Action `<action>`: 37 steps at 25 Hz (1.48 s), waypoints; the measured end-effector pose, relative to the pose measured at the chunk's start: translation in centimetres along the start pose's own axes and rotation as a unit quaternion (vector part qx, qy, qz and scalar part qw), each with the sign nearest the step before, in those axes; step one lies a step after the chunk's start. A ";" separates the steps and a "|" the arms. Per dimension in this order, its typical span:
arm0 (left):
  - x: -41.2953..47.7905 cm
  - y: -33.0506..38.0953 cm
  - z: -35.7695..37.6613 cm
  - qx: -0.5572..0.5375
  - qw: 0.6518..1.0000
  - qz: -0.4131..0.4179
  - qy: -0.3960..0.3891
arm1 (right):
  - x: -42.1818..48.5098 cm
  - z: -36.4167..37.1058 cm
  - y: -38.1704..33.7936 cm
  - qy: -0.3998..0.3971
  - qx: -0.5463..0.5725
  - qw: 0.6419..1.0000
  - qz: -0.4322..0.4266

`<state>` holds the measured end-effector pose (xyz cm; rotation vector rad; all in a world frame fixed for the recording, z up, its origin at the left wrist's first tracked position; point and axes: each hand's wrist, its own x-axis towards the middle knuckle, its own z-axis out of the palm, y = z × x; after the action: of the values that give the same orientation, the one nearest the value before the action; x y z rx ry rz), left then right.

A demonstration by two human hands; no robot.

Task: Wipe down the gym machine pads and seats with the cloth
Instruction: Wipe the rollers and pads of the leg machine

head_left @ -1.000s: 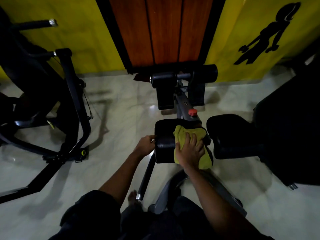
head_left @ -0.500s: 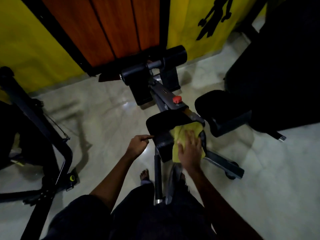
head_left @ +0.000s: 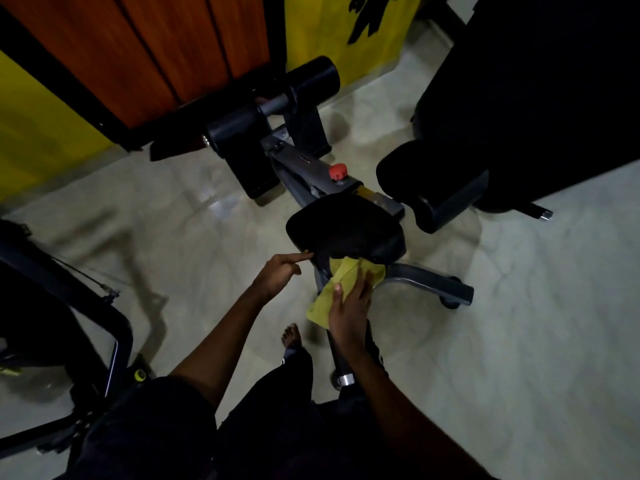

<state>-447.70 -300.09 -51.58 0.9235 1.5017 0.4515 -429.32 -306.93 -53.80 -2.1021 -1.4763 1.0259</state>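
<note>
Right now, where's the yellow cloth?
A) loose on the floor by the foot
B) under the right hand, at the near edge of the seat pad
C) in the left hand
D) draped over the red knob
B: the right hand rests on the cloth just below the near edge of the seat pad; the left hand holds nothing.

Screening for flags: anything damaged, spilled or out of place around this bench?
Nothing stands out. The right hand presses the yellow cloth below the seat pad, the left hand touches that pad's edge, and the floor shows no spill in this dim frame.
</note>
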 end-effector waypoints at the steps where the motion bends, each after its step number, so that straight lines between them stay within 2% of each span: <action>1: 0.1 0.0 0.0 -0.016 1.000 0.001 -0.006 | 1.6 -0.8 0.3 0.010 0.041 0.999 0.033; 5: -0.2 -0.1 0.4 -0.024 1.000 -0.009 -0.014 | 8.5 -4.6 0.2 0.069 0.171 0.972 0.143; 8: 0.0 -0.1 0.2 -0.024 1.000 -0.007 -0.019 | 8.3 -3.4 -1.0 0.117 0.143 0.971 0.152; 13: -0.7 -0.2 0.5 -0.017 1.000 0.010 -0.002 | 5.8 -2.3 0.3 0.050 -0.014 0.999 0.010; 16: -1.1 0.0 1.0 -0.019 1.000 0.020 0.009 | 8.6 -4.6 0.5 0.080 -0.121 0.986 -0.085; 19: -1.3 -0.4 1.3 -0.012 1.000 0.023 0.015 | 10.8 -5.6 -1.4 0.060 -0.179 0.978 -0.090; 21: -1.7 -1.1 1.7 -0.008 0.999 0.016 0.046 | 9.7 -5.2 -1.9 0.032 -0.193 0.976 -0.092; 23: -2.4 -2.2 2.0 0.030 0.996 0.014 0.081 | 7.4 -4.4 -1.3 0.001 -0.241 0.959 -0.146; 26: -2.9 -4.6 2.4 0.093 0.993 0.001 0.080 | 5.7 -4.0 -1.1 -0.045 -0.298 0.929 -0.216; 30: -3.2 -5.9 4.4 0.026 0.997 -0.040 0.056 | 8.9 -4.0 -5.6 -0.110 -0.403 0.871 -0.257; 33: -3.2 -5.7 7.0 0.007 1.000 -0.027 0.011 | 11.7 -4.3 -8.7 -0.206 -0.346 0.880 -0.250; 35: -3.0 -6.1 7.9 -0.016 0.999 -0.038 0.002 | 11.7 -4.3 -9.3 -0.216 -0.348 0.867 -0.285; 37: -2.9 -7.0 8.3 -0.025 0.999 -0.031 -0.001 | 10.5 -4.2 -8.0 -0.200 -0.400 0.837 -0.315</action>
<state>-441.96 -308.46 -56.36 0.8357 1.5063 0.4400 -429.44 -293.83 -49.32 -1.5871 -2.9475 0.6372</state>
